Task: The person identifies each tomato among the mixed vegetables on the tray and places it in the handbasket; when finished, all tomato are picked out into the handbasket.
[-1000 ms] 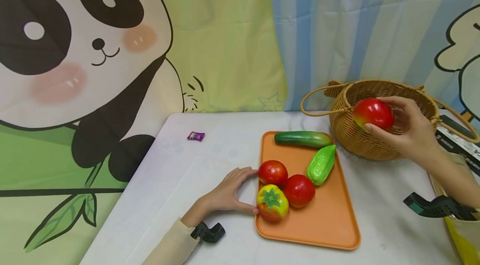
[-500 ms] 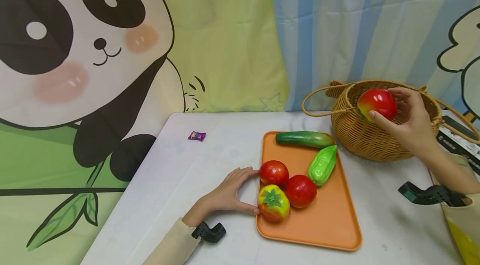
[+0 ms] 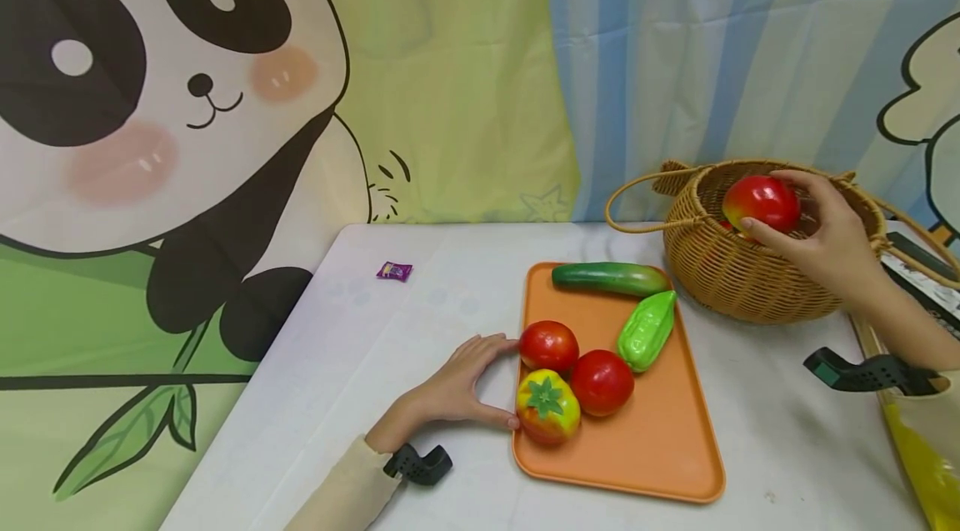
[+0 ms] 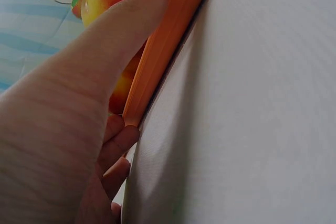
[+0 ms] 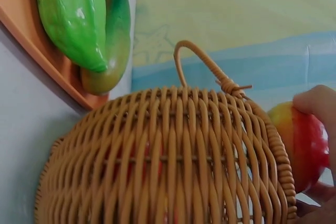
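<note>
My right hand [image 3: 836, 243] grips a red tomato [image 3: 761, 202] with a yellowish patch, thumb on the near side and fingers on the far side, at the mouth of a wicker basket [image 3: 750, 289]. In the right wrist view the tomato [image 5: 302, 145] is beside the basket's rim, and red shows through the weave. My left hand [image 3: 450, 389] spreads thumb and fingers against the left edge of an orange tray [image 3: 637, 464]. On the tray lie two red tomatoes [image 3: 602, 383], a yellow-and-red tomato [image 3: 548, 408] with a green leafy top, a light green bitter-melon-like vegetable [image 3: 647, 331] and a cucumber [image 3: 607, 279].
A small purple wrapped candy [image 3: 394, 271] lies on the white table [image 3: 420, 331] at the back left. The basket's handle [image 3: 622, 202] loops out toward the left. Printed curtains [image 3: 465, 81] stand behind the table. A dark-and-white box sits right of the basket.
My right hand has carried the tomato slightly back and right, then lowered it into the basket's mouth. My left hand has stayed at the tray's edge.
</note>
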Tool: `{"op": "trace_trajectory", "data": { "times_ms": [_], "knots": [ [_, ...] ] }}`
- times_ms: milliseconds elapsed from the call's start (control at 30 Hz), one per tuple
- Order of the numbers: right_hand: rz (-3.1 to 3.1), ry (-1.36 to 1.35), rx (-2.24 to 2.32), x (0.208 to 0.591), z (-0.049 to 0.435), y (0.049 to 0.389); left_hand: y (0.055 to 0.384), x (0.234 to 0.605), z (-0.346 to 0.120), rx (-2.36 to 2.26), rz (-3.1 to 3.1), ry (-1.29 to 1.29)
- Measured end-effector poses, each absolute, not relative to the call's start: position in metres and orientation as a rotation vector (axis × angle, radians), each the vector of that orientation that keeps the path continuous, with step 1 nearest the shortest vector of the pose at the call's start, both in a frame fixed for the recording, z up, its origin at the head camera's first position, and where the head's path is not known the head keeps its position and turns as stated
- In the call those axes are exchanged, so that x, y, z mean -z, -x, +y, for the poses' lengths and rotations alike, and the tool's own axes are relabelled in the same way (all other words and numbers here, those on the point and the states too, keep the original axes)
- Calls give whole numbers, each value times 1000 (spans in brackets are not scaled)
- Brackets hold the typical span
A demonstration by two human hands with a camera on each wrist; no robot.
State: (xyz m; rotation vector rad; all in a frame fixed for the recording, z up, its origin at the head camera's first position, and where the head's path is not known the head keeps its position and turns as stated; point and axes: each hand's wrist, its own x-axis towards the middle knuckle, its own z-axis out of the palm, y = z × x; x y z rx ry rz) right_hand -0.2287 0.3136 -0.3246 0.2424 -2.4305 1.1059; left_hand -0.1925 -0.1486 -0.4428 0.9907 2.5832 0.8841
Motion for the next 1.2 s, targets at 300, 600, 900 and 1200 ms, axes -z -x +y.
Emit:
{"op": "trace_trajectory", "data": {
  "times_ms": [300,600,900,1200],
  "knots": [
    [-2542,-233,-993,322,325,236,192,441,-149,-882,2583,-995],
    [-2719,-234,-870,318,333,245,193,442,-148,-880,2586,-991],
    [-2893,-416,-781,314,343,259,192,442,-150,-881,2583,-986],
    [-3060,-512,-812,314,351,269,193,442,-148,-887,2583,-997]
  ]
}}
